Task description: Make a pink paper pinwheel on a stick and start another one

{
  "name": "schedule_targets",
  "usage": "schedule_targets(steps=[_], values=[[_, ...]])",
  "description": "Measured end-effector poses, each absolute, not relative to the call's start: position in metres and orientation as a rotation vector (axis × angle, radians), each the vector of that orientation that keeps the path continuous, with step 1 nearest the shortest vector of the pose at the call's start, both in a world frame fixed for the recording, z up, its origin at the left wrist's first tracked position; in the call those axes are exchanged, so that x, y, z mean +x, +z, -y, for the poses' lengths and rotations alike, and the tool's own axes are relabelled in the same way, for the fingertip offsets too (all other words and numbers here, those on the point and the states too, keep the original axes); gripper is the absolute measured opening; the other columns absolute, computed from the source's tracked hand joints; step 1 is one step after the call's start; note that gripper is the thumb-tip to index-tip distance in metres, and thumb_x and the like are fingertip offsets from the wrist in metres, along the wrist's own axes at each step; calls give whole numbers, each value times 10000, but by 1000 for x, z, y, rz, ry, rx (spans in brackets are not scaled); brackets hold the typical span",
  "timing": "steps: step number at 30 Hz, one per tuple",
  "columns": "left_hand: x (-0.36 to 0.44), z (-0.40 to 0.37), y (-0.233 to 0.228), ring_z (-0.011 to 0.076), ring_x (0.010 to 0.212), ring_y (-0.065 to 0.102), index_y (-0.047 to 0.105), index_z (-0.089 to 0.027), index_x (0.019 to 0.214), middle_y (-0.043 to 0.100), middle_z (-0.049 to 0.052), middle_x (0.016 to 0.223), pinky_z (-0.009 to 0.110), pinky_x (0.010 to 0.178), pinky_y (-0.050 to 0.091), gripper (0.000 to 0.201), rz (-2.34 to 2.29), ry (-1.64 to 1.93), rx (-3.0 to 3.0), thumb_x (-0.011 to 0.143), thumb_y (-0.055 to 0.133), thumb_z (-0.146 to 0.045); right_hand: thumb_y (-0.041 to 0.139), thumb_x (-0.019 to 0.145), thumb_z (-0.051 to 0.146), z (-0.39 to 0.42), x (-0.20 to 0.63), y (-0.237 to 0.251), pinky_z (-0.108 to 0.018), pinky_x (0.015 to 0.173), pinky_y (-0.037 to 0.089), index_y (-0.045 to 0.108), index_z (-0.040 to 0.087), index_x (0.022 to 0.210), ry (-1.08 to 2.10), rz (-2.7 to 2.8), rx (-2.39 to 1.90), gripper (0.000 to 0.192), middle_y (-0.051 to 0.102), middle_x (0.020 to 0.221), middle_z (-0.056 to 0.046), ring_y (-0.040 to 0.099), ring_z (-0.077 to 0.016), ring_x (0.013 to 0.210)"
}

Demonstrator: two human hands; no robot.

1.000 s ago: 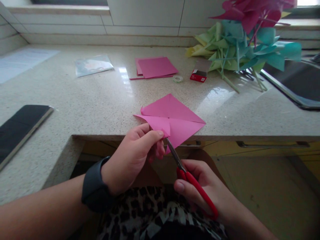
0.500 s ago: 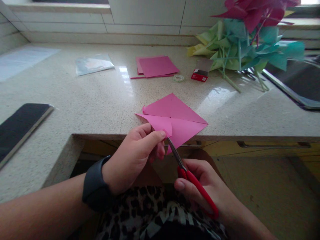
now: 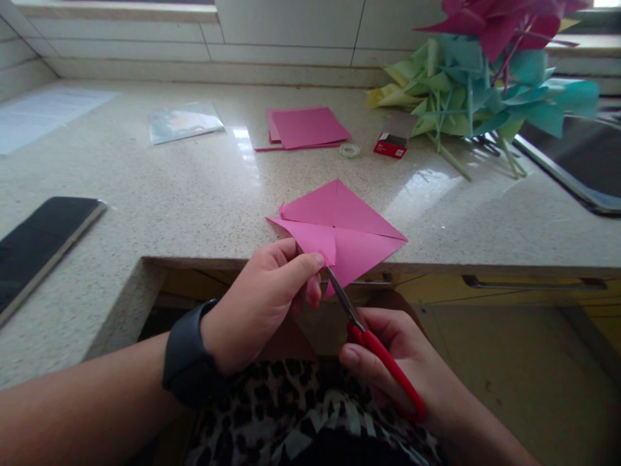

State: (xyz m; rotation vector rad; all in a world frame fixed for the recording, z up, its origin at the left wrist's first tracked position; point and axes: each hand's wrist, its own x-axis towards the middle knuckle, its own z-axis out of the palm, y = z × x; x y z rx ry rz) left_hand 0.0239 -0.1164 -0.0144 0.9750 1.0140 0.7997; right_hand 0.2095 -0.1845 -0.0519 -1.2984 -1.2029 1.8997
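Note:
A square of pink paper (image 3: 361, 249), turned cornerwise, lies partly on the counter with its near corner past the front edge. Slits run in from its corners toward a dark dot in the middle. My left hand (image 3: 276, 285) pinches a flap at the near left side between thumb and fingers. In my right hand (image 3: 398, 356) is a pair of red-handled scissors (image 3: 385, 356), fingers closed round the handles. The blades look shut, and their tips touch the paper beside my left thumb. A small curl stands at the left corner.
Behind the square lie stacked pink sheets (image 3: 310, 128), a tape roll (image 3: 349, 151) and a small red box (image 3: 389, 145). Paper pinwheels (image 3: 466, 90) rest near the sink (image 3: 577, 155). A phone (image 3: 43, 239) and a clear packet (image 3: 184, 123) lie on the counter (image 3: 194, 194) to the left.
The whole view has shifted slightly. Both hands, the paper and the scissors keep nearly the same positions relative to each other.

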Motion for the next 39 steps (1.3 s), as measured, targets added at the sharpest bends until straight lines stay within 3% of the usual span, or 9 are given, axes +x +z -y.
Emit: schedule_targets(steps=[9, 17, 23, 28, 34, 39], values=[[23, 115, -15, 100, 533, 442, 568, -181, 677, 554, -27, 586, 233, 538, 347, 250, -998, 783, 972, 891, 612, -302, 822, 746, 523, 182, 209, -53, -188, 408, 247, 562, 168, 750, 1858, 1243, -1329, 440, 422, 571, 72, 348, -55, 464], [22, 113, -16, 94, 508, 432, 556, -187, 695, 537, -39, 547, 225, 517, 317, 227, -1028, 779, 937, 890, 608, -292, 828, 711, 566, 183, 214, -54, -227, 488, 238, 495, 176, 637, 1725, 1501, -1464, 518, 424, 596, 53, 325, -87, 571], [22, 110, -15, 71, 482, 361, 523, -180, 654, 453, -63, 526, 199, 486, 294, 263, -986, 845, 933, 886, 621, -256, 790, 744, 573, 184, 231, -49, -251, 519, 239, 451, 192, 624, 1763, 1665, -1309, 525, 410, 611, 50, 328, -97, 583], [24, 110, -13, 70, 481, 395, 501, -183, 660, 451, -61, 546, 186, 467, 322, 289, -993, 848, 908, 908, 595, -295, 711, 773, 627, 185, 241, -46, -252, 507, 240, 415, 207, 630, 1719, 1573, -1204, 533, 356, 598, 47, 305, -99, 567], [23, 110, -13, 69, 482, 447, 571, -173, 775, 591, -21, 643, 178, 431, 314, 231, -1022, 796, 909, 905, 625, -356, 732, 795, 568, 186, 246, -50, -221, 454, 215, 399, 212, 677, 1772, 1412, -1218, 501, 381, 597, 56, 305, -73, 514], [21, 110, -10, 50, 467, 399, 595, -166, 876, 555, -48, 625, 161, 432, 305, 148, -947, 791, 931, 857, 689, -279, 758, 803, 501, 187, 251, -49, -197, 419, 254, 436, 212, 700, 1735, 1359, -1257, 445, 402, 594, 60, 369, -66, 473]])
